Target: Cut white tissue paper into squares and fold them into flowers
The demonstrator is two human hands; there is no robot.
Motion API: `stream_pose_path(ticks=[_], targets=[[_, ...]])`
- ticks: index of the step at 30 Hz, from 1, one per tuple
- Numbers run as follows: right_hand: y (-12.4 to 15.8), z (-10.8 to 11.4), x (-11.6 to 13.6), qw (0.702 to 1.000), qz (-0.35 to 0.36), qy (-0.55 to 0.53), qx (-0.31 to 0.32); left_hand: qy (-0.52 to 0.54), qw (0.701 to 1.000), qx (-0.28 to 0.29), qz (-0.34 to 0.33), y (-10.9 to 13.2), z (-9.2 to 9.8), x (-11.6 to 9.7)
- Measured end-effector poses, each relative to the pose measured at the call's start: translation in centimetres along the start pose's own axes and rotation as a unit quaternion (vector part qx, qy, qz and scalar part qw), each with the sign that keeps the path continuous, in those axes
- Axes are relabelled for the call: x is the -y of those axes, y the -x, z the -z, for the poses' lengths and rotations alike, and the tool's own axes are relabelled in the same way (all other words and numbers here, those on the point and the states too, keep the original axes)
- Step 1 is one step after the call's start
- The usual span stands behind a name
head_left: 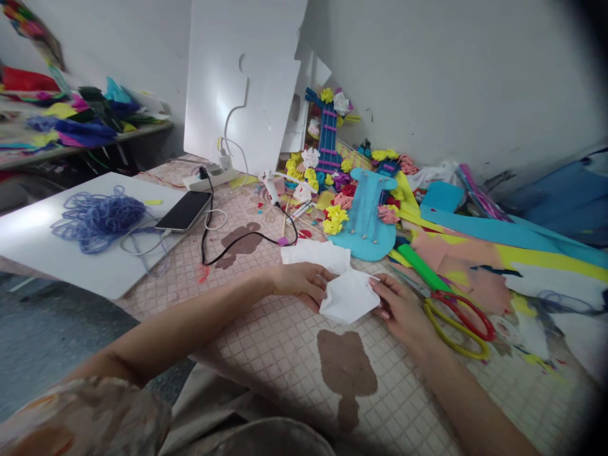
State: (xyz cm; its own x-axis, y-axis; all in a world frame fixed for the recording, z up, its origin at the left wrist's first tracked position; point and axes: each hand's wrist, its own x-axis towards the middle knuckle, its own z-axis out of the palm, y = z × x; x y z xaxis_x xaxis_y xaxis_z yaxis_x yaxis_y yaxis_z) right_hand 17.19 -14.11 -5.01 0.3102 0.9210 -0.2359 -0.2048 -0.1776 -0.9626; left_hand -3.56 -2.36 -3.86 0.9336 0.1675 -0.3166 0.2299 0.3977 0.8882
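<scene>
Between my two hands is a small piece of white paper (350,297), held just over the checked tablecloth. My left hand (304,282) grips its left edge with bent fingers. On the right side, my right hand (396,307) pinches the paper between thumb and fingers. Another white paper sheet (313,253) lies flat just behind. Scissors (458,316) with red and yellow handles rest to the right of my right hand. A light blue guitar-shaped cutout (368,218) with string-like lines lies beyond the hands, beside a yellow paper flower (335,219).
A glue gun (269,187) stands behind, its black cord (237,246) looping across the table. Left are a phone (184,211), a power strip (211,178) and purple yarn (102,218) on a white board (57,266). Coloured scraps (479,253) and a green cutter (422,267) lie right.
</scene>
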Motion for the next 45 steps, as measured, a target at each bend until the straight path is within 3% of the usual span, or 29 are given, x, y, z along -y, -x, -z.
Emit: stream_pose_path(ticks=[6, 9, 12, 17, 24, 26, 29, 31, 39, 45], targets=[[0.1, 0.1, -0.6, 0.998, 0.021, 0.064, -0.007, -0.157, 0.979, -0.113, -0.064, -0.1, 0.0, 0.4], [0.4, 0.3, -0.5, 0.987, 0.027, 0.158, 0.025, -0.237, 0.953, -0.163, -0.091, 0.1, 0.1, 0.5], [1.0, 0.5, -0.2, 0.966, 0.012, 0.249, 0.069, -0.292, 0.936, -0.177, -0.088, 0.3, 0.1, 0.6], [2.0, 0.3, 0.4, 0.908, 0.042, 0.412, 0.057, -0.401, 0.883, -0.218, -0.114, 1.0, -0.5, -0.1], [2.8, 1.1, 2.0, 0.804, 0.205, 0.557, -0.019, -0.528, 0.773, -0.317, -0.154, 3.5, -1.5, -0.8], [3.1, 1.7, 2.7, 0.782, 0.243, 0.574, 0.031, -0.545, 0.769, -0.291, -0.162, 4.4, -1.7, -0.5], [3.4, 2.6, 3.1, 0.749, 0.26, 0.589, 0.158, -0.56, 0.785, -0.183, -0.189, 5.3, -2.2, 0.3], [3.5, 3.0, 3.0, 0.735, 0.262, 0.593, 0.198, -0.571, 0.78, -0.138, -0.217, 5.5, -2.6, 0.9], [3.4, 2.4, 1.4, 0.713, 0.298, 0.598, 0.211, -0.663, 0.695, -0.142, -0.241, 4.3, -2.8, 2.2], [3.5, 1.6, 1.1, 0.683, 0.317, 0.626, 0.203, -0.737, 0.603, -0.108, -0.285, 3.9, -2.6, 1.6]])
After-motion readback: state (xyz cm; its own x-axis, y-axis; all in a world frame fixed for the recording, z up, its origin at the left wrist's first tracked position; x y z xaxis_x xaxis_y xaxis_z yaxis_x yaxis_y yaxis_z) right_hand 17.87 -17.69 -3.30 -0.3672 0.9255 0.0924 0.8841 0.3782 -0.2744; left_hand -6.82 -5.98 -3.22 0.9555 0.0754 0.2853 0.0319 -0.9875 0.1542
